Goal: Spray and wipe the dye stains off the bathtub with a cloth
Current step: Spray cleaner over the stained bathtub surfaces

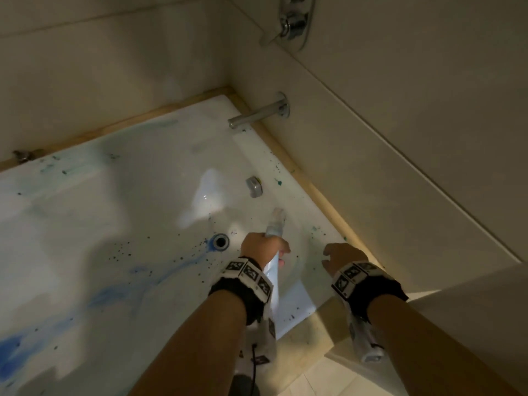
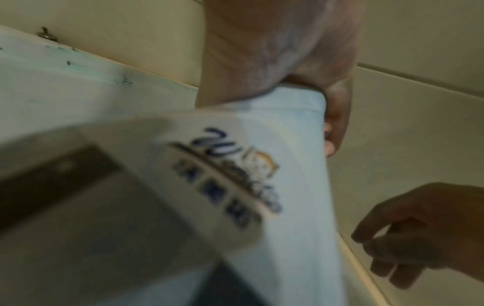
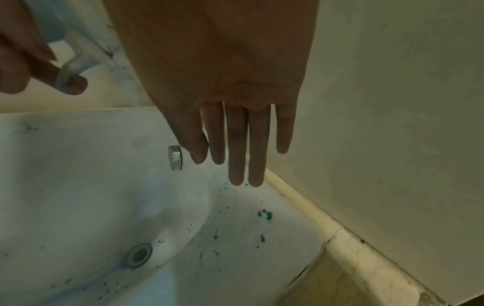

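My left hand (image 1: 265, 248) grips a white spray bottle (image 1: 275, 224) over the drain end of the white bathtub (image 1: 143, 195), nozzle pointing away from me. The bottle (image 2: 275, 176) carries a blue logo, and an index finger lies on its clear trigger (image 3: 78, 62). My right hand (image 1: 331, 257) hangs open and holds nothing above the tub's right rim, its fingers (image 3: 237, 145) straight and pointing down. Blue dye stains (image 1: 25, 344) streak the tub floor at the left. Teal spots (image 3: 264, 215) dot the corner below my right hand. No cloth shows in any view.
A round drain (image 1: 220, 242) sits just left of the bottle. A chrome overflow knob (image 1: 254, 186) is on the end wall, with a spout (image 1: 257, 113) above it and a shower valve (image 1: 294, 21) higher on the tiled wall. Tiled walls close the far and right sides.
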Motion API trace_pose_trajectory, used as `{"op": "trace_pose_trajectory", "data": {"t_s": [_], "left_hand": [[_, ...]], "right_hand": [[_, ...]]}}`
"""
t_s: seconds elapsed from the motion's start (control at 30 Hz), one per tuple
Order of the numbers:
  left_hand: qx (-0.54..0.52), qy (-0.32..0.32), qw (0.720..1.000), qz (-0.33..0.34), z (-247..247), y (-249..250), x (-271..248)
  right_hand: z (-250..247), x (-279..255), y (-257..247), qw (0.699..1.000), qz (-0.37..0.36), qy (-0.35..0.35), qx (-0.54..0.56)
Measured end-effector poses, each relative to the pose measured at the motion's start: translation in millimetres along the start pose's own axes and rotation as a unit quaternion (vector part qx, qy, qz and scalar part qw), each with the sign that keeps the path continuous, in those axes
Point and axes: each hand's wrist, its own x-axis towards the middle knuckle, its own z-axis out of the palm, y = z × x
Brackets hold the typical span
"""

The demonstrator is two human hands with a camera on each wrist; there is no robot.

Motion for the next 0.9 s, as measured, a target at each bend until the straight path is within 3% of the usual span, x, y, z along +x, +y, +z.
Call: {"op": "trace_pose_trajectory", "data": {"t_s": [0.17,0.27,0.37,0.5,0.67,0.8,0.9], "left_hand": [[-0.038,0.005,0.999,0.031,-5,18,6],[-0.073,0.001,0.996,0.046,-16,28,12],[-0.074,0.022,0.995,0.059,-29,35,14],[-0.068,0.033,0.994,0.075,-47,48,18],[-0.077,0.006,0.994,0.074,-64,66,31],[-0.086,0.061,0.992,0.067,-62,82,47],[-0.112,0.097,0.986,0.069,-62,92,61]], "right_hand": [[-1,-7,-1,0.999,0.011,-0.011,0.038],[-4,-7,-12,0.989,-0.001,-0.076,0.131],[-11,-12,-34,0.97,-0.018,-0.095,0.222],[-26,-8,-60,0.971,-0.024,-0.078,0.224],[-40,4,-76,0.974,-0.042,-0.114,0.192],[-48,20,-79,0.971,-0.04,-0.131,0.194],[-55,32,-88,0.944,-0.061,-0.195,0.26]]}}
